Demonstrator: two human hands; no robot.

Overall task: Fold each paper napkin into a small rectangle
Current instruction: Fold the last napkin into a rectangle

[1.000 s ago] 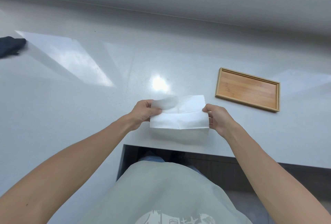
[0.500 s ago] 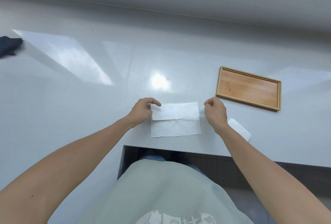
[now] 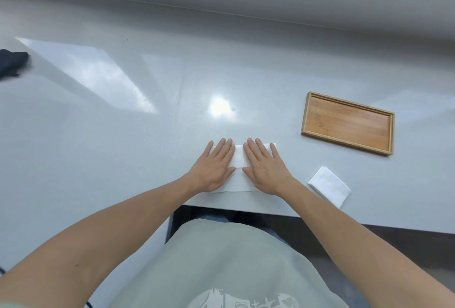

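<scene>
Pressing flat, both hands, left and right, lie open, palms down, on the napkin.

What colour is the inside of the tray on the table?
The tray is orange-brown wood with a paler rim, seen in the head view.

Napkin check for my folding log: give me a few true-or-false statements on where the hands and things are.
1. Both hands, left hand and right hand, lie flat on the napkin. True.
2. The wooden tray holds a folded napkin. False: nothing lies in it.
3. A folded napkin lies on the table to the right of the right hand. True.
4. The left hand pinches a corner. False: its fingers are spread flat.
</scene>
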